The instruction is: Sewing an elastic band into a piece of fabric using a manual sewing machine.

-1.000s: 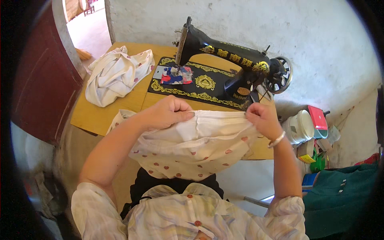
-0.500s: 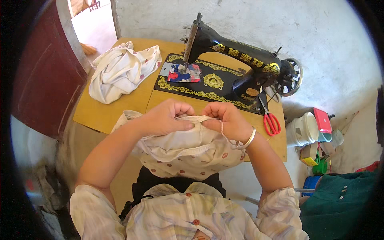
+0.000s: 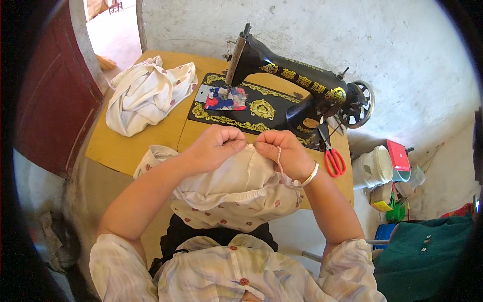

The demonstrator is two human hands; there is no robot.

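Observation:
A cream cloth garment with small reddish-brown prints (image 3: 229,194) hangs over the table's front edge, between my forearms. My left hand (image 3: 216,146) is closed in a pinch at the cloth's upper edge. Close beside it my right hand (image 3: 284,153) pinches the same edge, thumb against fingers. A thin pinkish cord hangs at the right wrist, next to a light bangle (image 3: 313,173). Beyond both hands stands a black sewing machine with gold decoration (image 3: 297,83). A patterned scrap of cloth (image 3: 225,98) lies under its needle.
Another crumpled cream cloth (image 3: 146,95) lies on the wooden table (image 3: 110,148) at the left. Red-handled scissors (image 3: 334,161) rest at the table's right. A white bucket (image 3: 373,167) and a green garment (image 3: 427,254) are farther right. A dark red door (image 3: 55,95) stands at the left.
Both hands have drawn the pinched edge up slightly, fingertips now nearer its upper tip. More of the smooth cloth below them shows. The whole view has shifted a little.

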